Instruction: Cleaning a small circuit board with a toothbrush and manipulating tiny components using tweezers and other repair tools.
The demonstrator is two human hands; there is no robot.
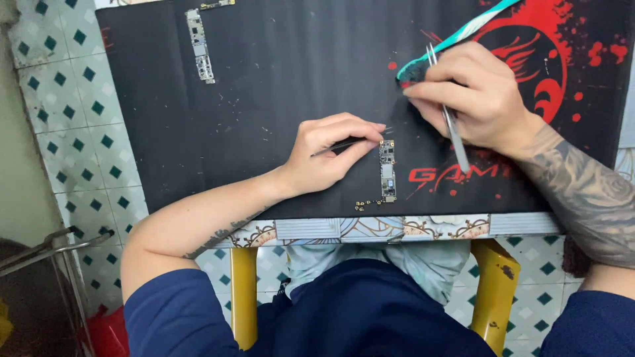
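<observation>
Head view: the left hand (331, 152) lies palm-down on the black rubber desk mat with red splatter print (264, 99), fingers pinched together on a thin dark pointed tool (350, 143), its tip just above the narrow oblong circuit board (387, 170). The right hand (469, 96), wrist bent inward, has fingers clamped on slim silver metal tweezers (450, 112) and touches a teal and white strip (456, 33). 1 second long circuit board (200, 45) lies well apart, far left.

Black mat (264, 99) on patterned table (370, 229).
</observation>
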